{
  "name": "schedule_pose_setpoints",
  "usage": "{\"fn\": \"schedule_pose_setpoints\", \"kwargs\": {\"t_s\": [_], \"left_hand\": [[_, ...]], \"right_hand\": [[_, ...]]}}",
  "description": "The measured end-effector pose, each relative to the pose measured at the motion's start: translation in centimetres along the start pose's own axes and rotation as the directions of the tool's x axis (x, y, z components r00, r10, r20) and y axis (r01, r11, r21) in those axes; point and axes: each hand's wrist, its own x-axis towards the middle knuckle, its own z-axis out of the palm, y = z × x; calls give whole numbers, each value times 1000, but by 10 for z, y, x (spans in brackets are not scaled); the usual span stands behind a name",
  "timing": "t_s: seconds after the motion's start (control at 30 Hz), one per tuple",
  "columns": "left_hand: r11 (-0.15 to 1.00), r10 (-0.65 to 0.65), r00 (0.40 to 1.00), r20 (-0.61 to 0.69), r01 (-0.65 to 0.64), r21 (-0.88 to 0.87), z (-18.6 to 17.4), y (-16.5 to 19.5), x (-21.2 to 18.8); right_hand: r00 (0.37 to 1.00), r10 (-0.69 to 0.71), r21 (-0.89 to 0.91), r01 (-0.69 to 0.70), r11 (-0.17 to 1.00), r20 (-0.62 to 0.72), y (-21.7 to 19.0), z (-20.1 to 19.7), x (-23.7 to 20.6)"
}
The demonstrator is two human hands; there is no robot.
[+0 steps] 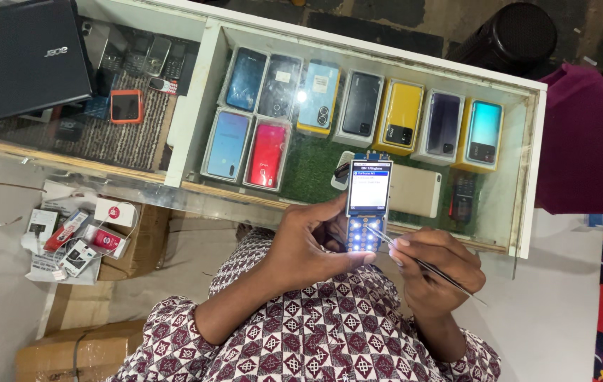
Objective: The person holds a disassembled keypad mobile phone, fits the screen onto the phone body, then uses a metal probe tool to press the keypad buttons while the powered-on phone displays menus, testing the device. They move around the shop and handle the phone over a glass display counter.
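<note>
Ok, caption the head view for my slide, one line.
Left hand holds a lit keypad phone while right hand touches tweezers to its keys, above a glass display case of phones.

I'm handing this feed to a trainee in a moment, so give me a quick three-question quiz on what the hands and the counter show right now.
1. True or false: the left hand holds a bare keypad phone board with its screen lit.
2. What does the right hand hold? A) a screwdriver with a thick handle B) thin metal tweezers C) a charging cable
3. Fill in: the tip of the tweezers touches the board's glowing ____.

Key
1. True; the screen and the keys are lit.
2. B; the tool is thin and pointed.
3. Keypad, above the glass display case of phones.
</note>
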Motion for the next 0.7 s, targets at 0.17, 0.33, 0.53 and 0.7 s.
{"fn": "schedule_pose_setpoints", "kwargs": {"t_s": [0.17, 0.33, 0.53, 0.7], "left_hand": [[1000, -12, 1000, -1, 12, 14, 0, -1, 0], [1000, -14, 1000, 3, 14, -4, 0, -1, 0], [1000, -15, 1000, -5, 15, 3, -1, 2, 1], [1000, 10, 1000, 0, -10, -5, -2, 4, 1]], "right_hand": [[1000, -8, -6, 9, 1000, 8, -1, -1, 0], [1000, -4, 6, 3, 1000, 19, -1, -1, 0], [999, -19, 2, 19, 1000, 32, -4, -1, 2], [999, -19, 39, 17, 999, 37, -5, 0, 4]]}}
